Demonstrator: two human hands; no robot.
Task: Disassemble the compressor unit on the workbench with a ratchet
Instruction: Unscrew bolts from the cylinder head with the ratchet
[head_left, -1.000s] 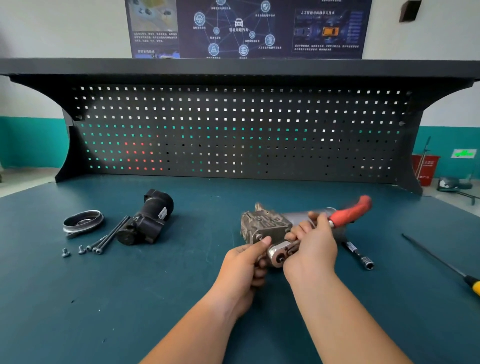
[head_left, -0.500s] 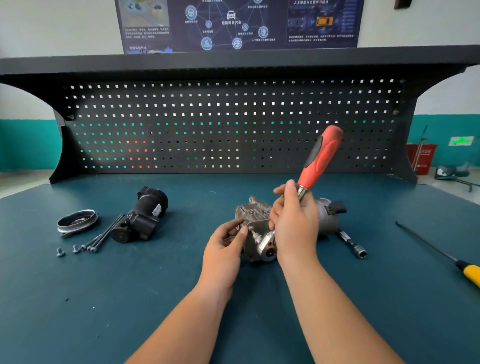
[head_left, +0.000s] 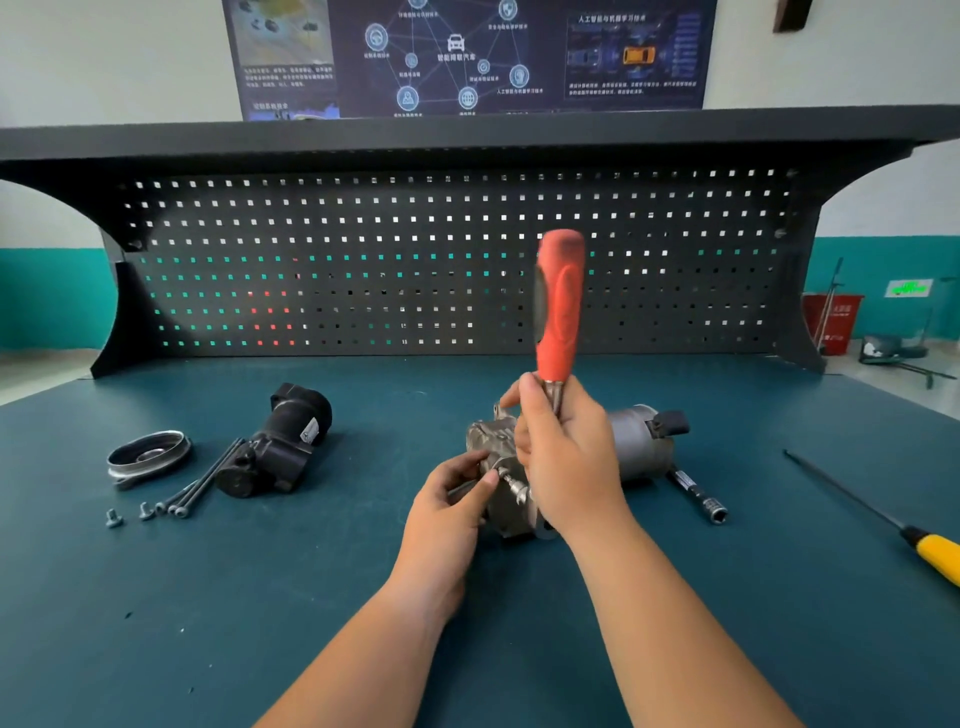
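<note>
**Both hands on the compressor unit, ratchet standing upright**

I see the compressor unit (head_left: 636, 441) lying on its side on the teal worktop (head_left: 260, 597), about mid-width, its grey cylindrical body pointing right and its cast front end toward me. My right hand (head_left: 566, 457) is clenched around the ratchet (head_left: 560, 306), gripping the metal shank just below the red handle. The handle stands nearly upright above the unit, and the ratchet's head is down against the unit's front end, mostly hidden behind the hand. My left hand (head_left: 449, 499) is at the unit's near left. Its thumb and forefinger are curled, pinching a small silver piece (head_left: 505, 474) at the front face. I cannot tell whether that piece is a bolt or the ratchet's own socket.

Just right of the unit, touching or almost touching its body, lies a socket extension bar (head_left: 698, 493). Well to the unit's right lies a screwdriver (head_left: 935, 553) with a yellow handle.

Left of the unit sits a black motor housing (head_left: 280, 447), with several long bolts (head_left: 202, 483) lying against its left side. Further left are a pulley ring (head_left: 148, 457) and two short screws (head_left: 113, 518).

Behind the unit a dark pegboard (head_left: 415, 260) rises from the back of the worktop.
</note>
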